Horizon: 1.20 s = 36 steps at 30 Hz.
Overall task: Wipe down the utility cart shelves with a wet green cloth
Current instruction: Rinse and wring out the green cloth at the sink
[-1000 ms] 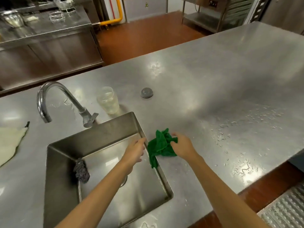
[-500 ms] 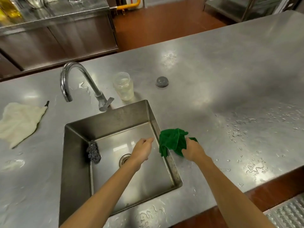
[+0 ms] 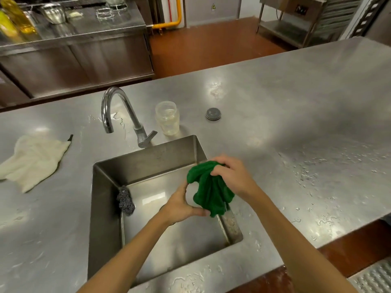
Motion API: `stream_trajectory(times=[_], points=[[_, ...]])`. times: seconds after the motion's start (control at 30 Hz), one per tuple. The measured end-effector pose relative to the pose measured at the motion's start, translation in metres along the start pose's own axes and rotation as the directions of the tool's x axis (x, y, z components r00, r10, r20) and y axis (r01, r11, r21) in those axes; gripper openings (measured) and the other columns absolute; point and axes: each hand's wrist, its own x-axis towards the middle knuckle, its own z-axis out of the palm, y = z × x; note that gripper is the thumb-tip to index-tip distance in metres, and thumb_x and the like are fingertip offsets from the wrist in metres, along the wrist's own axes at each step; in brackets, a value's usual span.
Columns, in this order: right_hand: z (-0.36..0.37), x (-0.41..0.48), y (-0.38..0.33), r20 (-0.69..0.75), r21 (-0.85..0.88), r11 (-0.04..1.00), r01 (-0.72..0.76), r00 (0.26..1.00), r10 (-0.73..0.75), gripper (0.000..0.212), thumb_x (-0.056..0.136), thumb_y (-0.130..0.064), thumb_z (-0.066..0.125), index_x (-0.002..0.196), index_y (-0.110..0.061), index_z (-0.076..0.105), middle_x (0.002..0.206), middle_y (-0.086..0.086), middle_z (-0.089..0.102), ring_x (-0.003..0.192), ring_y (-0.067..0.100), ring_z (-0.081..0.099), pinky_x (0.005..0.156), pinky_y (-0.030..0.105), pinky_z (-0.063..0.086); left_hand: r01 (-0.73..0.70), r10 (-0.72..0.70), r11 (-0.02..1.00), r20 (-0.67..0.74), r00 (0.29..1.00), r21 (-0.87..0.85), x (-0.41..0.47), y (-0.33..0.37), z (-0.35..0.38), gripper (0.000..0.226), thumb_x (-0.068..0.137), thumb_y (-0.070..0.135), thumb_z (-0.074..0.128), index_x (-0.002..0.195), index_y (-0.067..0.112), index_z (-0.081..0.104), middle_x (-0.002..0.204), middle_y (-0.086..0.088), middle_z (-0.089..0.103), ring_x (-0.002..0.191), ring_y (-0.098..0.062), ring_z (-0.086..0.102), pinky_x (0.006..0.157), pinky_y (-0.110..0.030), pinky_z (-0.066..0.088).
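Our right hand grips the green cloth by its bunched top, fingers curled tight around it, just right of the middle of the frame. The cloth hangs down from that grip in crumpled folds, above the right rim of the sink, clear of the worktop. Our left hand comes up from below and curves in a C beside the cloth: the thumb tip meets the cloth's lowest corner and a fingertip touches its left fold, but we cannot tell whether it really pinches the fabric or only touches it.

Below the hands lies the steel basin of the sink, and a dark scouring pad leans against its left wall. At the sink's far edge rises a curved tap, with a clear jar standing upright just to its right. Farther right, apart from the jar, a small round grey cap lies flat on the worktop. At the left edge of the frame a white cloth is spread on the worktop, well away from the sink. Water drops speckle the steel to the right of our hands.
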Motion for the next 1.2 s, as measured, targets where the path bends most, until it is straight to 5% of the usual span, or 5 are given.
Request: stream_trajectory(times=[0.27, 0.53, 0.67, 0.93, 1.2], points=[[0.022, -0.027, -0.085, 0.129, 0.251, 0.933, 0.257, 0.947, -0.296, 0.028, 0.072, -0.001, 0.062, 0.095, -0.008, 0.075, 0.088, 0.004, 0.073, 0.087, 0.017, 0.07, 0.075, 0.025, 0.054, -0.127, 0.087, 0.972, -0.202, 0.976, -0.195, -0.029, -0.002, -0.016, 0.065, 0.06, 0.028, 0.095, 0.115, 0.016, 0.063, 0.099, 0.0, 0.074, 0.089, -0.016, 0.071, 0.07, -0.033, 0.06], [0.028, -0.028, -0.049, 0.267, -0.218, 0.948, 0.233, 0.948, -0.172, 0.029, 0.079, -0.001, 0.064, 0.088, -0.027, 0.074, 0.088, 0.0, 0.06, 0.069, 0.009, 0.053, 0.066, 0.025, 0.047, -0.09, -0.168, 0.883, -0.489, 0.856, -0.461, -0.044, -0.002, -0.06, 0.004, 0.092, 0.005, 0.063, 0.092, 0.008, 0.065, 0.082, -0.003, 0.071, 0.077, -0.018, 0.062, 0.057, -0.023, 0.051], [0.039, -0.025, 0.008, 0.258, -0.471, 0.868, 0.155, 0.966, -0.033, 0.042, 0.081, -0.005, 0.067, 0.104, -0.04, 0.065, 0.104, -0.003, 0.056, 0.076, 0.007, 0.055, 0.072, 0.027, 0.054, -0.132, -0.137, 0.885, -0.519, 0.844, -0.447, -0.052, 0.007, -0.076, 0.018, 0.089, 0.0, 0.063, 0.105, 0.007, 0.062, 0.091, -0.003, 0.07, 0.079, -0.011, 0.065, 0.058, -0.017, 0.051], [0.106, -0.015, 0.006, 0.314, -0.191, 0.977, 0.093, 0.949, -0.028, 0.139, 0.05, -0.05, 0.093, 0.153, -0.039, 0.0, 0.155, -0.018, 0.023, 0.14, 0.0, 0.029, 0.112, 0.026, 0.03, -0.1, -0.161, 0.846, -0.429, 0.889, -0.524, -0.061, 0.025, -0.076, 0.034, 0.089, -0.008, 0.059, 0.118, 0.008, 0.055, 0.109, -0.016, 0.067, 0.094, -0.029, 0.07, 0.062, -0.029, 0.058], [0.138, 0.002, -0.007, 0.178, -0.019, 0.993, 0.117, 0.978, -0.112, 0.084, 0.056, -0.019, 0.094, 0.128, -0.025, 0.052, 0.115, -0.011, 0.064, 0.103, -0.005, 0.061, 0.079, 0.012, 0.051, -0.101, 0.067, 0.857, -0.085, 0.994, -0.505, -0.083, 0.007, -0.111, 0.089, 0.063, -0.016, 0.056, 0.141, 0.025, 0.043, 0.134, -0.014, 0.056, 0.117, -0.024, 0.062, 0.092, -0.038, 0.054]])
